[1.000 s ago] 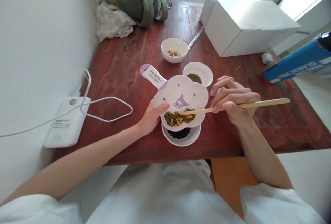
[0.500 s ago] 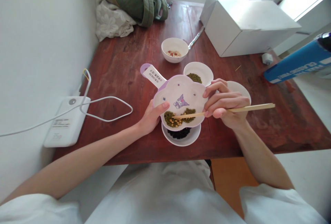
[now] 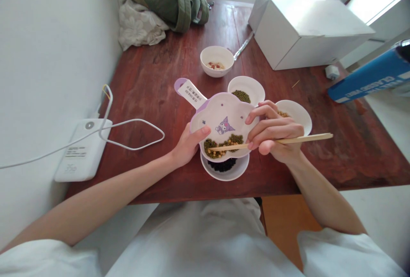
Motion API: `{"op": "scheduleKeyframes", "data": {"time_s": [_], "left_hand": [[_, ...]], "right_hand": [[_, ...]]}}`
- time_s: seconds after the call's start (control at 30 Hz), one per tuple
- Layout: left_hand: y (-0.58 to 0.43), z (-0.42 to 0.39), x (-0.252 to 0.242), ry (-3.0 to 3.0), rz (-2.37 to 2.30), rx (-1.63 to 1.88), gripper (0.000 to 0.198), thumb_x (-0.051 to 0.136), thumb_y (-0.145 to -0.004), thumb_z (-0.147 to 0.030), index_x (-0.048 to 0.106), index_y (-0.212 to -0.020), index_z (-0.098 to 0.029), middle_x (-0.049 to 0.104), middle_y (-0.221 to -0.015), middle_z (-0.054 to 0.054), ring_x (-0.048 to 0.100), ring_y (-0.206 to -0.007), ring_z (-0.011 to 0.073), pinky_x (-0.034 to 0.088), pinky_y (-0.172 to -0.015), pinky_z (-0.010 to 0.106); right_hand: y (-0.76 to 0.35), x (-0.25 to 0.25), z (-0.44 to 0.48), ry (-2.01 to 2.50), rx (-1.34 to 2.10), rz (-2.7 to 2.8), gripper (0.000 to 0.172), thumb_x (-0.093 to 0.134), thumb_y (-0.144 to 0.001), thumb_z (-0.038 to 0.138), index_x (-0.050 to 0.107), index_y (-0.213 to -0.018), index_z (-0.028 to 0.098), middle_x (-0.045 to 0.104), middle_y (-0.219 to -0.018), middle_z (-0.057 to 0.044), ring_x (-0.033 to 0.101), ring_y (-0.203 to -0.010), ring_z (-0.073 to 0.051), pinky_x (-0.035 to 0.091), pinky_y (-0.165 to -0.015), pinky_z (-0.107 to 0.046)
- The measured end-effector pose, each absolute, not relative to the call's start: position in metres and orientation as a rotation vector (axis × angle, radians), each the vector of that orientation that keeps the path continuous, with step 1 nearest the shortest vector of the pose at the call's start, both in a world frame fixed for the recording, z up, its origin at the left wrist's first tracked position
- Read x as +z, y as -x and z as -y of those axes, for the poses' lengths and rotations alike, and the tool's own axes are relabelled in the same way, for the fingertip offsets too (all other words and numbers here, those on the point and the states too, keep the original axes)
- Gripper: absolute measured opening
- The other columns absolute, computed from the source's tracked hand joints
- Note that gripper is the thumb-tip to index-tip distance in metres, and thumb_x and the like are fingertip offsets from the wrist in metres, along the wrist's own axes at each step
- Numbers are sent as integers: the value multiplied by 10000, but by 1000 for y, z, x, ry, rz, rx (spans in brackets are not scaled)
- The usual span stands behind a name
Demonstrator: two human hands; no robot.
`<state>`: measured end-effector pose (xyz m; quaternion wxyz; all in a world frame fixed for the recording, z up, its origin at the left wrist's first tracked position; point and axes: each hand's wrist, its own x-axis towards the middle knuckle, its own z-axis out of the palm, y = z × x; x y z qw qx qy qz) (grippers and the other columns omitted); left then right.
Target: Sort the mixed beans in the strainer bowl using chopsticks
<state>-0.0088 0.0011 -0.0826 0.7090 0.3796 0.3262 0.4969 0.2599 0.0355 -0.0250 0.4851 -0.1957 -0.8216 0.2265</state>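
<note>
Purple-trimmed flower-shaped plate [image 3: 224, 117] held in my left hand [image 3: 188, 147]

My left thumb lies over the rim, fingers hidden beneath. My right hand [image 3: 274, 129] pinches wooden chopsticks [image 3: 304, 139], long axis nearly level, tips pointing left into the green and yellow beans [image 3: 222, 144] along the plate's near edge. Below sits a white bowl [image 3: 226, 175] of black beans; a white dish [image 3: 297, 117] lies just right.

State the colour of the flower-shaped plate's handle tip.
Lilac, best seen in the head view: the handle tip of the flower-shaped plate.
</note>
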Motion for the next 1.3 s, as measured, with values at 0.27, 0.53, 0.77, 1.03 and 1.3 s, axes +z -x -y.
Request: {"op": "scheduleKeyframes", "data": {"time_s": [0.27, 0.53, 0.77, 1.03, 1.3], "left_hand": [[9, -1, -82, -857, -735, 1113, 741, 970, -874, -782, 911, -1302, -180, 950, -1282, 171, 836, -1405, 509, 679, -1234, 641], [9, 0, -82, -860, -744, 1115, 746, 963, -875, -785, 906, -1299, -173, 947, -1288, 182, 835, -1407, 505, 675, -1240, 628], [9, -1, -82, -863, -741, 1106, 747, 959, -877, -794, 908, -1296, -178, 949, -1286, 174, 858, -1357, 500, 683, -1223, 638], [9, -1, -81, -866, -738, 1110, 738, 975, -864, -788, 917, -1299, -194, 948, -1310, 165, 822, -1433, 514, 664, -1258, 640], [8, -1, -80, -858, -731, 1119, 733, 979, -864, -781, 917, -1302, -195, 944, -1328, 167, 820, -1439, 514, 663, -1263, 646]], "right_hand": [[-258, -26, -36, 452, 593, 1954, 521, 786, -1113, 653, 855, -717, 322, 814, -627, 25, 838, -901, -275, 503, -1270, -565], [-262, -27, -37, 479, 582, 1964, 554, 760, -1123, 684, 860, -700, 340, 795, -595, 19, 837, -856, -279, 547, -1222, -576], [-262, -27, -37, 472, 612, 1861, 547, 779, -1117, 663, 841, -696, 319, 788, -591, 15, 812, -840, -265, 576, -1175, -536], [-262, -24, -38, 510, 581, 1932, 598, 770, -1117, 683, 829, -642, 324, 775, -564, 13, 800, -770, -268, 600, -1149, -579], [-261, -27, -38, 494, 550, 1938, 528, 780, -1117, 650, 870, -698, 343, 773, -582, 11, 784, -794, -282, 588, -1155, -582]]}}
